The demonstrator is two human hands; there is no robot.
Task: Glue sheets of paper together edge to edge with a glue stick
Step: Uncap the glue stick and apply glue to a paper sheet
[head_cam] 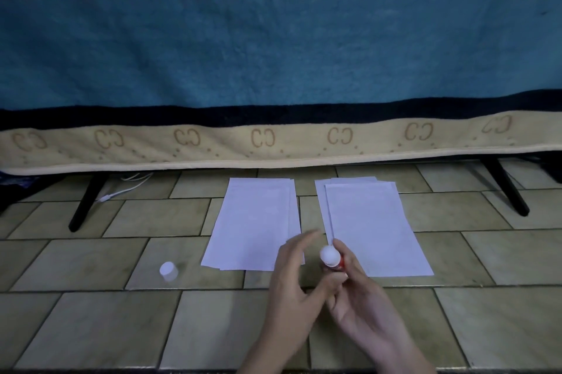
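Two stacks of white paper lie side by side on the tiled floor, the left stack and the right stack, with a narrow gap between them. My right hand holds an uncapped red glue stick upright, its white tip showing, over the gap near the stacks' front edge. My left hand hovers just left of the stick with fingers spread and blurred, partly over the left stack's near corner. The white cap stands on the floor to the left.
A striped blue, red and beige blanket hangs over a low frame behind the paper, with black legs at left and right. A white cable lies under it at the left. Tiled floor surrounds the stacks.
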